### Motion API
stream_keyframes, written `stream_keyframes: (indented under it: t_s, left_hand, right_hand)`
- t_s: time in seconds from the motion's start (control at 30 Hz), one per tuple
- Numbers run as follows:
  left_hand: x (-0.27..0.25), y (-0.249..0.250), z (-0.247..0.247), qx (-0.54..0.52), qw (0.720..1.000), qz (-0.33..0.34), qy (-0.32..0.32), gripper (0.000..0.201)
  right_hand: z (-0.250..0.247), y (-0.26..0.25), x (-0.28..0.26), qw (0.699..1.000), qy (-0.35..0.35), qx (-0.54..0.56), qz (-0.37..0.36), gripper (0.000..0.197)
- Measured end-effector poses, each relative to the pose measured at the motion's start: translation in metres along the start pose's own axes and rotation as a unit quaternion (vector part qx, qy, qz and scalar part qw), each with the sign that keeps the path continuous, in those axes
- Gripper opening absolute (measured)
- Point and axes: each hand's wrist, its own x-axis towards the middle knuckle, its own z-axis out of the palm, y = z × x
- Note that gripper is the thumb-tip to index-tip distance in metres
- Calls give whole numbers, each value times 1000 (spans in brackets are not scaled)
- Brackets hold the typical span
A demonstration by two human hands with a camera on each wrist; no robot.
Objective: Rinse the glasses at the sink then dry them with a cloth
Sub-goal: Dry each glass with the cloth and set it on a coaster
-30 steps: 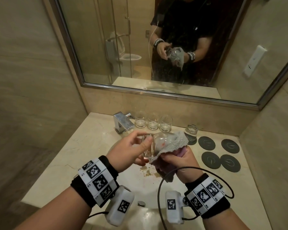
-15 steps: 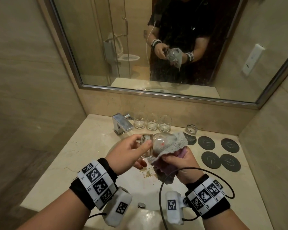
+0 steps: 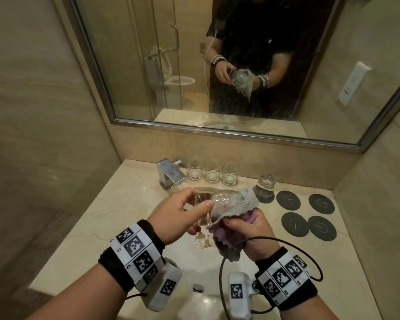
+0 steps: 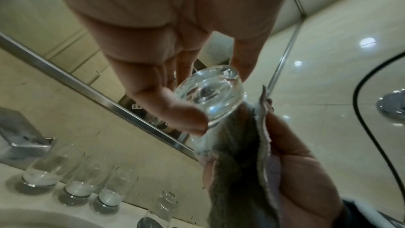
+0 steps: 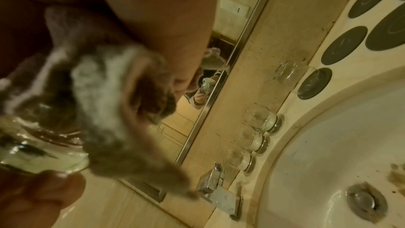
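Over the sink (image 3: pixel 208 306), the left hand (image 3: pixel 173 218) pinches the thick base of a clear glass (image 3: pixel 219 204) between thumb and fingertips, and the glass lies on its side, base to the left, mouth to the right. The left wrist view shows that base (image 4: pixel 210 91) end-on, with the thumb pressed under it and fingers curled round from above. The right hand (image 3: pixel 252 232) clutches a grey cloth (image 3: pixel 247 202), fingers curled round it, and the cloth wraps the open end of the glass; a pinkish underside of the cloth shows in the palm. In the right wrist view the cloth (image 5: pixel 105 93) fills the foreground, blurred, with the glass at the lower left. Behind the hands, against the back wall, three glasses (image 3: pixel 213 174) stand upright in a row just right of the tap (image 3: pixel 170 174). A fourth glass (image 3: pixel 267 185) stands further right on a dark round coaster (image 3: pixel 264 196), and four more coasters (image 3: pixel 308 213) lie bare in a cluster beyond it. The drain plug (image 5: pixel 365 200) sits at the bottom of the white basin, with brown specks on the rim nearby. The mirror (image 3: pixel 217 65) reflects the person holding glass and cloth.
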Motion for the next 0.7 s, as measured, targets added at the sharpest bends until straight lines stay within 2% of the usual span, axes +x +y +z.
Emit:
stream_keyframes:
  t_s: [0.07, 0.13, 0.17, 0.23, 0.3, 0.37, 0.43, 0.5, 0.57, 0.6, 0.67, 0.7]
  left_hand:
    - [-2, -1, -3, 75, 996, 49, -9, 42]
    - [-4, -2, -5, 179, 978, 109, -10, 49]
    - [-4, -3, -5, 193, 974, 121, -8, 52]
    - [-4, -3, -5, 140, 986, 86, 0, 59]
    - [-2, -2, -4, 45, 999, 15, 0, 70]
    - [1, -4, -3, 0, 1000, -17, -3, 65]
    - [0, -4, -2, 13, 1000, 17, -1, 55]
    - [-2, -7, -2, 95, 991, 97, -4, 54]
    - [-2, -9, -1, 160, 978, 134, -3, 54]
    - [-2, -8, -1, 136, 984, 116, 0, 56]
    - [-1, -5, 0, 32, 999, 40, 10, 64]
    - [1, -3, 0, -11, 1000, 2, 12, 65]
  right_hand:
    - [0, 2, 2, 999, 25, 38, -3, 21]
    - [-1, 5, 5, 997, 52, 49, -2, 22]
    - [-2, 6, 6, 997, 56, 50, -1, 21]
    - [-2, 6, 6, 998, 45, 33, 1, 17]
    - [-2, 5, 5, 1000, 22, 0, 10, 16]
    - [-1, 3, 3, 1000, 9, 0, 13, 12]
    - [0, 1, 3, 1000, 5, 13, 2, 13]
    - [1, 2, 4, 999, 26, 22, -9, 14]
    - [0, 3, 5, 998, 48, 26, -7, 19]
    - [0, 3, 5, 999, 45, 16, -9, 18]
    - [0, 2, 5, 1000, 22, -7, -11, 10]
    - [0, 1, 4, 1000, 15, -13, -9, 12]
